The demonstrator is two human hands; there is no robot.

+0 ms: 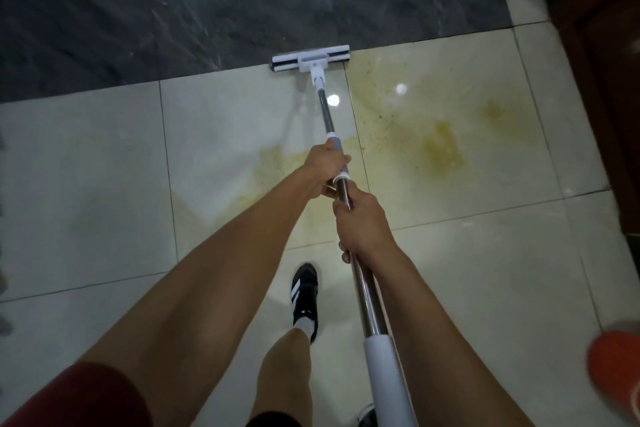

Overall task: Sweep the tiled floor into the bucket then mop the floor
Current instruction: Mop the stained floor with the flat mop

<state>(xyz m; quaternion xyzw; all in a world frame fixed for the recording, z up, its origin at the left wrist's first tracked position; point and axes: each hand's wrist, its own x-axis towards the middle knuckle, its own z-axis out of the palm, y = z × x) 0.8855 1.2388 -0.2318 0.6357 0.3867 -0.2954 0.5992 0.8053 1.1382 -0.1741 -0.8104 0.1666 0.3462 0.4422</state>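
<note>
**Desk:** What do I see from the head camera?

**Operator:** I see a person mopping a pale tiled floor (104, 166), both bare arms stretched forward along a long mop (327, 114). The left hand (325, 163) is wrapped shut around the grey grip section of the metal pole; the right hand (363, 225) is closed around the bare steel shaft just behind it, nearer the body. The two hands sit close together, almost touching.

**Desk:** Where is the mop head?

**Operator:** I place the white mop head (310, 58) flat on the floor, right at the seam where the pale tiles meet a dark marbled floor section (173, 10). The pole runs from it back toward the camera, ending in a white handle sleeve (384, 374) at lower right.

**Desk:** And the floor itself?

**Operator:** I note yellowish stains (440, 146) spread over the tiles to the right of the pole, with a fainter patch under the left forearm. A black shoe with white stripes (304, 298) stands between the arms. An orange object (616, 371), blurred, sits at the right edge, and dark wooden furniture (602, 80) lines the upper right.
</note>
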